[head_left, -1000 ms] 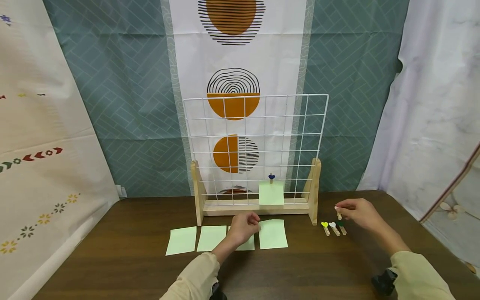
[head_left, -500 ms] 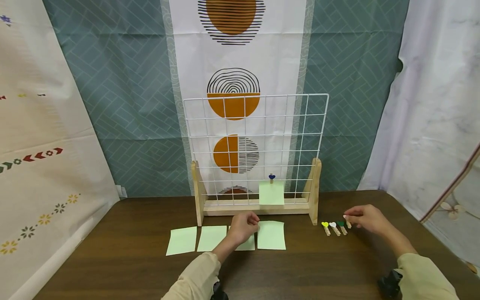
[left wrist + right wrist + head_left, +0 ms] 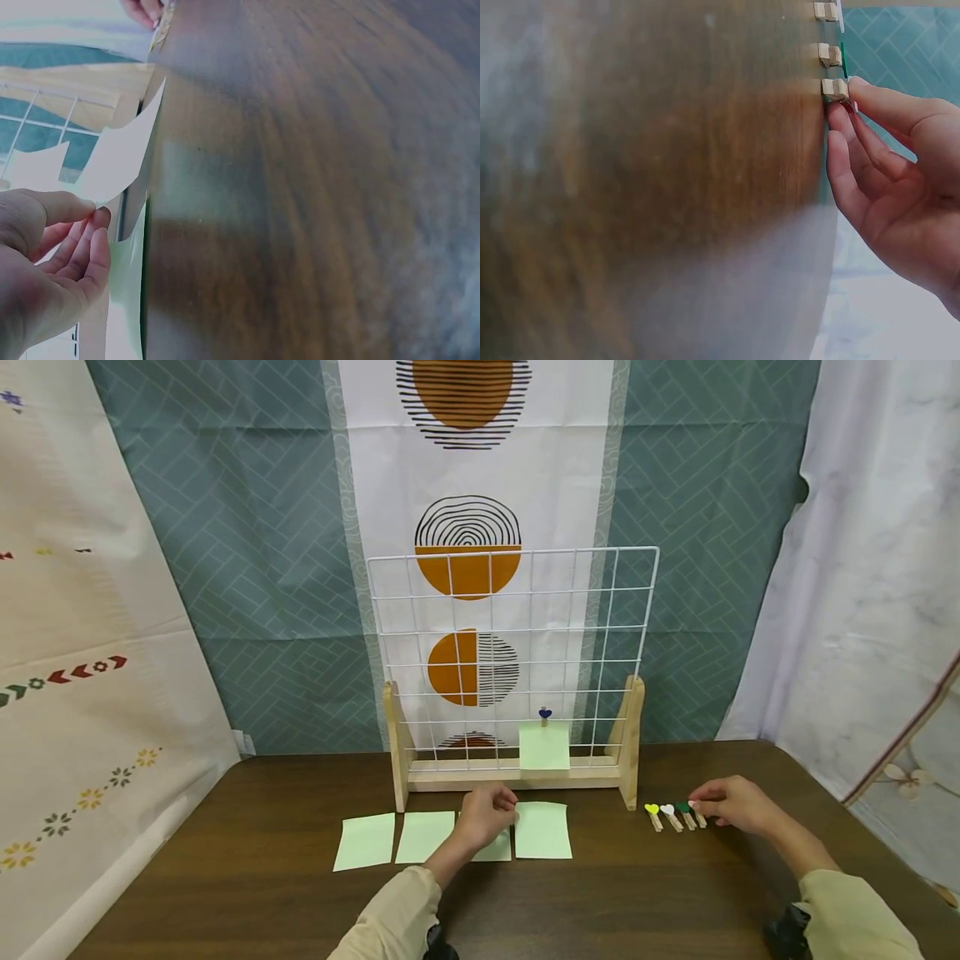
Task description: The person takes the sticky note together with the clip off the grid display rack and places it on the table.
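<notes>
My left hand (image 3: 483,817) pinches the near corner of a pale green paper sheet (image 3: 543,831) between thumb and forefinger; in the left wrist view this sheet (image 3: 124,154) stands tilted and slightly bent. Partly behind that hand lies another green sheet (image 3: 492,848). Over at the right, my right hand (image 3: 735,806) pinches a small wooden clothespin (image 3: 835,90) with a pale heart on its end, low at the tabletop. It closes a row with a green-heart clothespin (image 3: 684,810), a white-heart clothespin (image 3: 669,812) and a yellow-heart clothespin (image 3: 652,812).
Behind the sheets stands a white wire grid in a wooden stand (image 3: 465,781). On it hangs a green sheet (image 3: 544,750), clipped by a blue-heart clothespin (image 3: 545,714). Two more sheets, a left one (image 3: 364,842) and its neighbour (image 3: 424,837), lie on the brown table (image 3: 262,860).
My right hand has moved right and down, bringing the pale-heart clothespin to the right end of the row. The paper in my left hand has shifted slightly left; that hand stays put.
</notes>
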`<action>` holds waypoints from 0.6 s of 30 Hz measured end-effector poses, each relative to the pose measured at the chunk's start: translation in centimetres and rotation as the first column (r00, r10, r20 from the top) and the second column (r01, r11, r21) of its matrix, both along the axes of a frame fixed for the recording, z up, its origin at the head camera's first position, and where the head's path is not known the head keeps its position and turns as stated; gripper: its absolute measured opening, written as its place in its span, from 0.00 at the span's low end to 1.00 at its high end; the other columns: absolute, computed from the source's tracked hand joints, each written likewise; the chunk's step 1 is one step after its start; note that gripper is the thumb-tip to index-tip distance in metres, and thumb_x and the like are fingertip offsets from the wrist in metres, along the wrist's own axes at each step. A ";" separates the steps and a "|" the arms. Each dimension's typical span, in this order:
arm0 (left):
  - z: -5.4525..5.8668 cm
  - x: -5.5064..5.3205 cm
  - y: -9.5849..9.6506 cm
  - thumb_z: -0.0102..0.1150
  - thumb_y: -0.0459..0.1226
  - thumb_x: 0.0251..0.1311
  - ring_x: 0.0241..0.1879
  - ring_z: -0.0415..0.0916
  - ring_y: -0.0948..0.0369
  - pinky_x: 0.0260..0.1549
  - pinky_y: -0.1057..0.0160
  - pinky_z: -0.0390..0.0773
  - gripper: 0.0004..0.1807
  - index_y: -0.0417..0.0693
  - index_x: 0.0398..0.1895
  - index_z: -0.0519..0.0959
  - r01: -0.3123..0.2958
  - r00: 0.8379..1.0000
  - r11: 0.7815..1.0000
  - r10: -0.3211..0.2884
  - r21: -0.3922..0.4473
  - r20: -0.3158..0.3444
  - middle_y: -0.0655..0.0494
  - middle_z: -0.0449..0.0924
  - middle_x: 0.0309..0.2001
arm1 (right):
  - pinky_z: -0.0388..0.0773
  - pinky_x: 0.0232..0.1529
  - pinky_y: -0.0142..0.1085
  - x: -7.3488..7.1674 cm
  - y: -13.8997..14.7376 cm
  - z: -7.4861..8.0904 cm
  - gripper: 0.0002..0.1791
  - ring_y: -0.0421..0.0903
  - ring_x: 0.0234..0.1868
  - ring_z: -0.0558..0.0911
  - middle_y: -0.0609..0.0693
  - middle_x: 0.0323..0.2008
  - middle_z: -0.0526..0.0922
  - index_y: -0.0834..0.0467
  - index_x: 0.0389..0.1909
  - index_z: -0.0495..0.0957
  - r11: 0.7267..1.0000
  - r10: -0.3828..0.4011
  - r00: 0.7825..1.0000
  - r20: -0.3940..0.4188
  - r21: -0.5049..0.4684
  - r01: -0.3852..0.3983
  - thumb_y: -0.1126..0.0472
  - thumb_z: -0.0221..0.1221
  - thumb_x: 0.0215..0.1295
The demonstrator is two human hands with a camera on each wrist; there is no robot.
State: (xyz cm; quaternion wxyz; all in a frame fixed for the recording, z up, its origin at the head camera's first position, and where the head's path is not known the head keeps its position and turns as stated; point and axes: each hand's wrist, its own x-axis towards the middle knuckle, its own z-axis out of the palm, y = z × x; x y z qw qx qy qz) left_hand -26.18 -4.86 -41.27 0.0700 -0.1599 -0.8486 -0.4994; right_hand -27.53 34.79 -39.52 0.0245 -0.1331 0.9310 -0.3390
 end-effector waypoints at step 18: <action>0.1 0.2 0.4 0.62 0.23 0.50 0.28 0.73 0.63 0.24 0.67 0.72 0.05 0.33 0.31 0.80 0.028 0.999 0.999 -0.029 0.034 0.026 0.54 0.78 0.26 | 0.79 0.29 0.37 -0.2 0.2 0.0 0.12 0.48 0.34 0.80 0.62 0.38 0.83 0.74 0.41 0.79 1.000 0.017 1.000 0.001 0.004 -0.017 0.67 0.61 0.63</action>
